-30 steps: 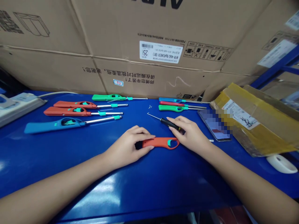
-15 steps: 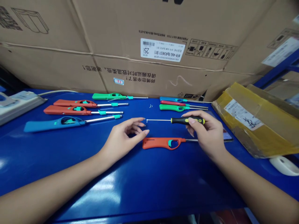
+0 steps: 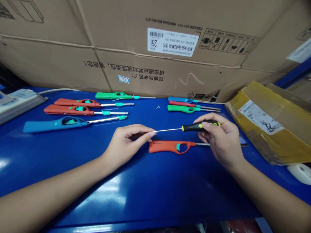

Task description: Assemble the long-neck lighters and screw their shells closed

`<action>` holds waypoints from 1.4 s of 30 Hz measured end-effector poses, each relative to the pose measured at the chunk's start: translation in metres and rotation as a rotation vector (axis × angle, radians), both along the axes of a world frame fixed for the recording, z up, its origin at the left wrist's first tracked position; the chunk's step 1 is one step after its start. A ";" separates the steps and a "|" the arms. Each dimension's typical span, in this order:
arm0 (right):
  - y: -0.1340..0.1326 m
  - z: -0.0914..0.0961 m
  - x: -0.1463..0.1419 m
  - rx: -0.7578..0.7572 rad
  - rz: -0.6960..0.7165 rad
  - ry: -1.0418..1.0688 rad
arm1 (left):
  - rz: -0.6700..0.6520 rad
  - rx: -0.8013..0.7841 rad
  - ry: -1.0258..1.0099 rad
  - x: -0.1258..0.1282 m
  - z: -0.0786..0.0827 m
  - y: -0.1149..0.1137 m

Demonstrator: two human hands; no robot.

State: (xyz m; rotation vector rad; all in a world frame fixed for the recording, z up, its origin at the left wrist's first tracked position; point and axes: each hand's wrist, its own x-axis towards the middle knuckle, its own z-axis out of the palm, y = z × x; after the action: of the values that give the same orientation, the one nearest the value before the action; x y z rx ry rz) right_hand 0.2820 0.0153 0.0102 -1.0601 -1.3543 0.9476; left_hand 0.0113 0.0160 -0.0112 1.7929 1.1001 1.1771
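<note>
My right hand (image 3: 220, 136) is closed around the black and yellow handle of a screwdriver (image 3: 170, 130), its thin shaft pointing left. At the shaft's tip, the thumb and fingers of my left hand (image 3: 130, 140) pinch a small screw, mostly hidden by the fingertips. Just below lies an orange gas lighter (image 3: 165, 147) with a green trigger, flat on the blue table (image 3: 155, 191). Its metal barrel runs right, the end hidden behind my right hand. A few tiny screws (image 3: 158, 106) lie beyond the hands.
Several lighters lie at the left, among them a blue lighter (image 3: 53, 125). At the back right, a green lighter (image 3: 181, 108) rests beside red and blue ones. A cardboard box (image 3: 116, 35) walls the back; a yellow-taped package (image 3: 279, 123) and a power strip (image 3: 21, 105) flank the table.
My left thumb and fingers have closed at the screwdriver's tip, where a small screw showed crosswise before. The screwdriver's handle is now tilted slightly up. The view has shifted a little.
</note>
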 end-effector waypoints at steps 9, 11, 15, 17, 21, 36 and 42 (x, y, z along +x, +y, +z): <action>-0.002 0.008 0.003 0.142 -0.051 -0.303 | -0.060 0.223 0.170 0.000 -0.003 0.001; -0.005 0.014 0.003 0.249 -0.058 -0.442 | -0.093 0.309 0.222 -0.001 -0.004 0.001; -0.015 0.024 0.002 0.413 -0.016 -0.611 | -0.176 0.472 0.328 -0.006 -0.005 0.003; -0.019 0.026 0.001 0.460 0.022 -0.619 | -0.212 0.521 0.379 -0.008 -0.004 0.004; -0.022 0.027 -0.001 0.547 0.159 -0.563 | -0.268 0.528 0.438 -0.010 0.000 0.005; -0.014 0.019 -0.006 0.429 0.250 -0.440 | -0.212 0.281 0.343 -0.005 -0.003 0.001; -0.013 0.018 -0.003 0.327 0.121 -0.218 | -0.245 0.234 0.428 -0.004 0.000 0.001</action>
State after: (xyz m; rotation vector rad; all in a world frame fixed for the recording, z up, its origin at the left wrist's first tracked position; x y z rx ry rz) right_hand 0.2793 0.0028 0.0283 -0.8549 -1.7035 0.6787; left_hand 0.0069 0.0172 -0.0112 2.3626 0.9614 0.8212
